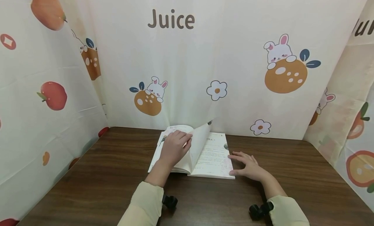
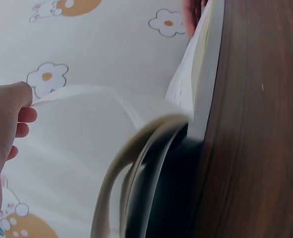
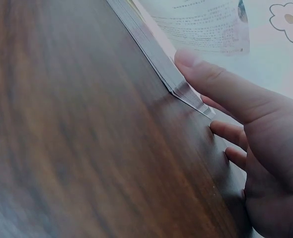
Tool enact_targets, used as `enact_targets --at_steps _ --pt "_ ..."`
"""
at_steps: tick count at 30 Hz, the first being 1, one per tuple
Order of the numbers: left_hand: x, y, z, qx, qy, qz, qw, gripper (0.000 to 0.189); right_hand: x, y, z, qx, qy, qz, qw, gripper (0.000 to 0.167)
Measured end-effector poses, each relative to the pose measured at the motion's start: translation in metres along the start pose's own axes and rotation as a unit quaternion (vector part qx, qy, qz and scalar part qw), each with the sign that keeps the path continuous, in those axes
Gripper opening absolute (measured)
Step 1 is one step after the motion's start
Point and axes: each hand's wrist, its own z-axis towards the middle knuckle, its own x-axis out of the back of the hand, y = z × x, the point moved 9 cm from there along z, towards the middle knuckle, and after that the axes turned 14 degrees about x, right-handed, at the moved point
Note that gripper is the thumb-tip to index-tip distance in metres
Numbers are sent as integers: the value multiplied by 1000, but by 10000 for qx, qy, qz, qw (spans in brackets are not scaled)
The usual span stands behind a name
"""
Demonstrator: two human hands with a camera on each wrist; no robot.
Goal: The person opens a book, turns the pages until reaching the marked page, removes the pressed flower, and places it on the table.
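An open book [image 1: 211, 159] with printed text lies on the brown wooden table. Over its left half, my left hand [image 1: 174, 147] pinches a raised page [image 1: 200, 142] that stands up from the spine. In the left wrist view, the thumb and fingers of that hand [image 2: 5, 129] grip the edge of the lifted sheet [image 2: 77, 134], while other pages curve below it. My right hand [image 1: 248, 166] rests at the book's right edge with fingers spread and relaxed. Its thumb [image 3: 211, 82] lies over the lower right corner in the right wrist view, the other fingers beside the edge.
The wooden table [image 1: 87, 187] stretches around the book on both sides and in front. Behind it hangs a pale curtain [image 1: 187, 63] with fruit, rabbit and flower prints, and similar cloth closes the left and right sides. Both wrists wear small black devices [image 1: 170, 201].
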Motion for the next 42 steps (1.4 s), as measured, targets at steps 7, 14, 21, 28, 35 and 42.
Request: enact_targets --at_steps 7,14,21,28,35,42 --pt "11 -13 -5 -58 103 36 9999 11 1 1 -1 -25 -7 -14 10000 72" --pt "18 -30 -9 74 -213 117 9997 11 0 1 -1 -10 11 -14 10000 72" --pt "7 -58 -10 813 -1378 848 9835 13 0 0 -1 -33 5 43 10000 72" --pt "-10 -85 -22 1642 -2800 1365 9360 11 0 1 0 -41 10 21 10000 72" --pt "-21 -103 -39 2221 -3735 1285 8914 28 0 3 1 -55 -17 -28 10000 72" --pt "-27 -111 -54 2580 -4383 1292 8513 38 0 2 1 -51 -23 -31 10000 72"
